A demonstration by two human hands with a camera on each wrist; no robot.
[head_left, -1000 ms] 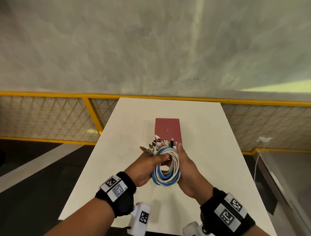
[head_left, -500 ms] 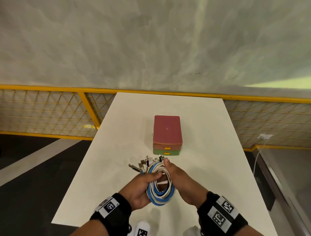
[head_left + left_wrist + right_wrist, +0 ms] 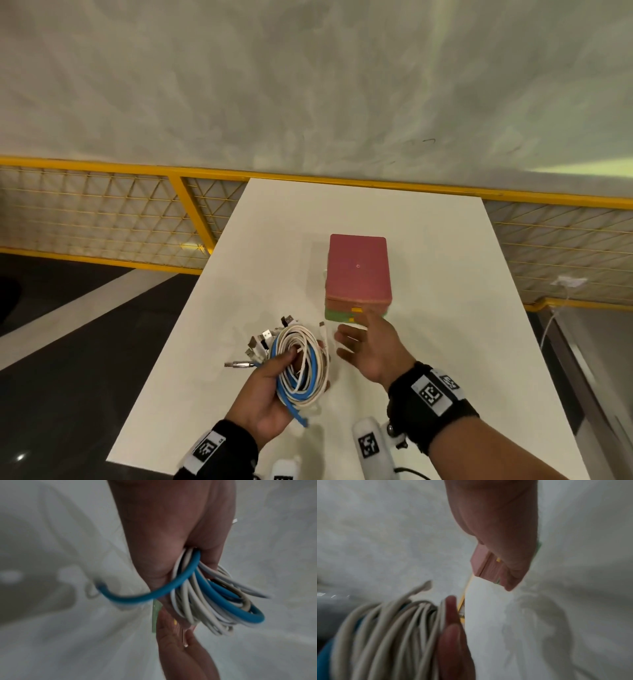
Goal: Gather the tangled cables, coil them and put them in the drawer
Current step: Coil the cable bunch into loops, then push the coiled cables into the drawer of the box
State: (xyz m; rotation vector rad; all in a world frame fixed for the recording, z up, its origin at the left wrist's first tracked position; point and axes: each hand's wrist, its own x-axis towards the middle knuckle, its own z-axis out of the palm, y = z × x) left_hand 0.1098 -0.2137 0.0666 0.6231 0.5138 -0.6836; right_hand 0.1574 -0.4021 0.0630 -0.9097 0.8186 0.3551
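A coil of white and blue cables (image 3: 301, 366) sits in my left hand (image 3: 274, 387), fingers curled round it above the white table (image 3: 445, 342). Several plug ends (image 3: 263, 339) stick out at the coil's upper left, and one blue end hangs down. In the left wrist view the cable coil (image 3: 205, 595) hangs from my curled fingers. My right hand (image 3: 366, 346) is open, apart from the coil, its fingertips just in front of the small drawer box (image 3: 358, 270), red on top with a green lower drawer and yellow handles (image 3: 357, 310). The drawers look closed. In the right wrist view the drawer box (image 3: 488, 566) lies just past my fingers.
The table runs back to a yellow railing with wire mesh (image 3: 102, 219) and a grey wall. Dark floor lies left of the table. A white wall socket with a cord (image 3: 567, 282) sits low on the right.
My right hand has let go of the coil and moved forward to the drawer box front. The left hand now holds the coil alone, a little further left.
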